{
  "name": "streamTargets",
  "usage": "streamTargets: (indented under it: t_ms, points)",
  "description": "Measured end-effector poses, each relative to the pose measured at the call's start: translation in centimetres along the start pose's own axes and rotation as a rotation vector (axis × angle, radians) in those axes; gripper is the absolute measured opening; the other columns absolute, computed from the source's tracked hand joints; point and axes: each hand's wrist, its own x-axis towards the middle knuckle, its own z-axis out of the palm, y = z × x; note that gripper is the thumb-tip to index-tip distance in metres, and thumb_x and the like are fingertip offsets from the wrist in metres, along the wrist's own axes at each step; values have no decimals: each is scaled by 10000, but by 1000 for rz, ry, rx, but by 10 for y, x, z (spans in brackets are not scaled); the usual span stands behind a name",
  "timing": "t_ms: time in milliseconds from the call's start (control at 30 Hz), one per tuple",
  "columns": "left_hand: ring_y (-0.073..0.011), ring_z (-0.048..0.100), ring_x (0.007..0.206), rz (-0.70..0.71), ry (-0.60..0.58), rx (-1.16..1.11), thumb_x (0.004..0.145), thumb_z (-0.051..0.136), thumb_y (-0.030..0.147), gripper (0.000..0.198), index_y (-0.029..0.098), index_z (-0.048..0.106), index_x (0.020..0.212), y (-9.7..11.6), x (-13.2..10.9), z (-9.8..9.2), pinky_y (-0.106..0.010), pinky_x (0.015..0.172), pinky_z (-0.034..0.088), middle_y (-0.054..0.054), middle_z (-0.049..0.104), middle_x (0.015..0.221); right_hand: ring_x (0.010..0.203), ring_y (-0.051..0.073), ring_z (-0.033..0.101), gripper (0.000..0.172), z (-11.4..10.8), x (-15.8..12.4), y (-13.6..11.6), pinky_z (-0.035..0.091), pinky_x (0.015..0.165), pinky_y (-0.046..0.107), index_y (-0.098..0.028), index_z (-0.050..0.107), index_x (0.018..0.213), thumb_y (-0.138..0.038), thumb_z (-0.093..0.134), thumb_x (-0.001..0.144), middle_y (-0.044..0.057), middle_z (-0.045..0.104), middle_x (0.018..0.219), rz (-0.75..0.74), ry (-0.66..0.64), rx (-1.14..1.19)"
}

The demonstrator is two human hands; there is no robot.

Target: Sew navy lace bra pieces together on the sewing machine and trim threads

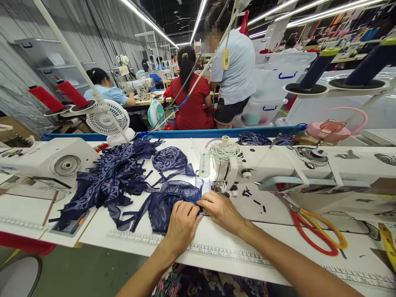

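Observation:
My left hand (182,225) lies on a navy lace piece (168,202) on the white sewing table (222,243), its fingers curled and pinching the fabric edge. My right hand (220,210) is beside it, fingers closed on the same edge, just in front of the needle area of the white sewing machine (278,165). A heap of navy lace pieces (117,173) lies to the left, with one cup-shaped piece (170,159) behind.
Scissors with red and yellow handles (312,231) lie at the right. A second machine (46,159) stands at the left, with a small white fan (107,119) behind it. Thread cones stand on racks. Other people work at tables behind a blue rail (198,133).

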Motion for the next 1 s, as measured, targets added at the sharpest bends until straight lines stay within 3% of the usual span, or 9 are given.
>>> streamTargets:
  t_ms: [200, 500, 700, 900, 1000]
  points:
    - [-200, 576, 918, -21, -15, -29, 955, 510, 190, 118, 192, 585, 1046, -3, -4, -2, -406, 872, 443, -45, 641, 977, 672, 163, 437, 303, 7, -1, 0, 285, 626, 315, -179, 548, 712, -79, 382, 945, 21, 515, 686, -29, -9, -66]
    - [-216, 567, 924, -70, -33, -76, 912, 588, 216, 126, 199, 580, 1036, -3, -3, -2, -404, 862, 432, -36, 628, 968, 683, 161, 443, 210, 5, -12, -2, 336, 659, 300, -179, 496, 798, -129, 363, 952, 27, 508, 758, 96, -49, 41]
    - [-228, 559, 909, -114, 22, -96, 902, 580, 212, 157, 195, 544, 1054, -1, -6, 5, -404, 838, 442, -43, 601, 944, 669, 149, 453, 202, 0, -10, -2, 345, 650, 295, -193, 470, 795, -139, 361, 956, 9, 511, 739, 165, -83, 137]
    - [-226, 562, 897, -99, 37, -101, 902, 570, 205, 177, 199, 534, 1075, -1, -8, 0, -406, 826, 458, -49, 602, 938, 689, 156, 448, 198, -1, -11, -3, 348, 677, 319, -195, 474, 788, -169, 371, 955, 16, 513, 751, 231, -86, 244]
    - [-243, 565, 952, -79, 95, -31, 889, 593, 222, 218, 197, 538, 1098, 5, -5, 0, -446, 885, 462, -67, 600, 986, 686, 151, 450, 177, -3, -8, -6, 358, 669, 315, -200, 460, 776, -180, 394, 939, 8, 516, 744, 291, -91, 332]
